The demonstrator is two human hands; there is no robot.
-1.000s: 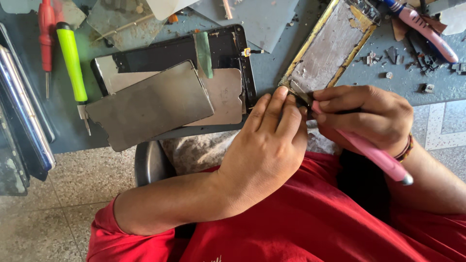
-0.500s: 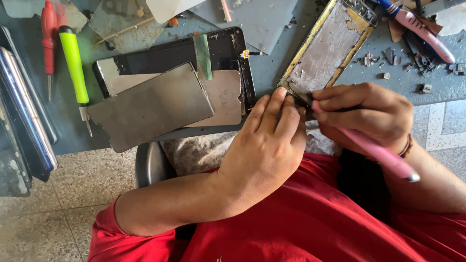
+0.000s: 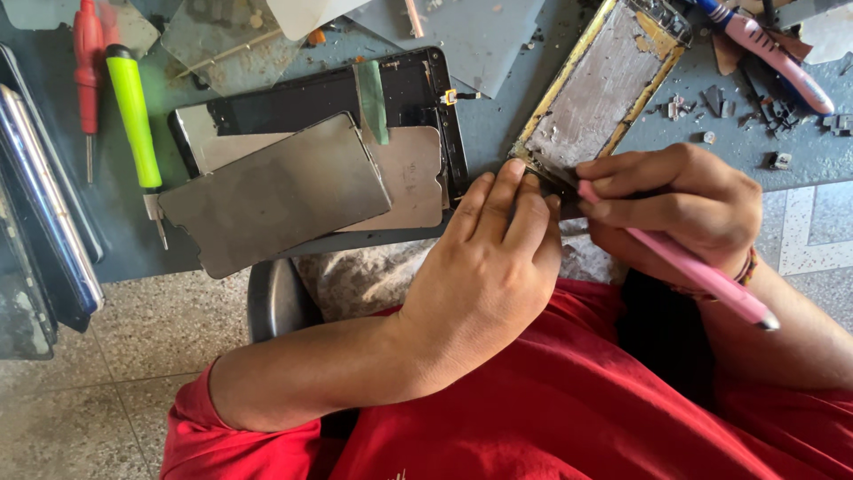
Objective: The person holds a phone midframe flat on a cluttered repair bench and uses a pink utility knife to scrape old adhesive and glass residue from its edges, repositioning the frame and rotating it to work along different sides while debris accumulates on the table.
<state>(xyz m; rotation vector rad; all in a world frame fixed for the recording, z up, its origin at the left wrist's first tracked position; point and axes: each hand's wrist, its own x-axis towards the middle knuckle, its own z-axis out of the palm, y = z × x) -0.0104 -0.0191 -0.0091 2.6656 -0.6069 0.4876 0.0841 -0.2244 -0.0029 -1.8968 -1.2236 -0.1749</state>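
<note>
Long rectangular phone frame (image 3: 597, 93) of dull grey metal, edged along both long sides with flaking yellow adhesive, face patchy and scratched. Lying slantwise on the blue-grey bench (image 3: 498, 124), far end pointing up and to the right, near end overhanging the bench edge and pinched there. Slim pink pen-shaped tool (image 3: 684, 262) with a dark metal tip at its free end, tilted down to the right, working end hidden at the lower corner of the frame, touching it there.
</note>
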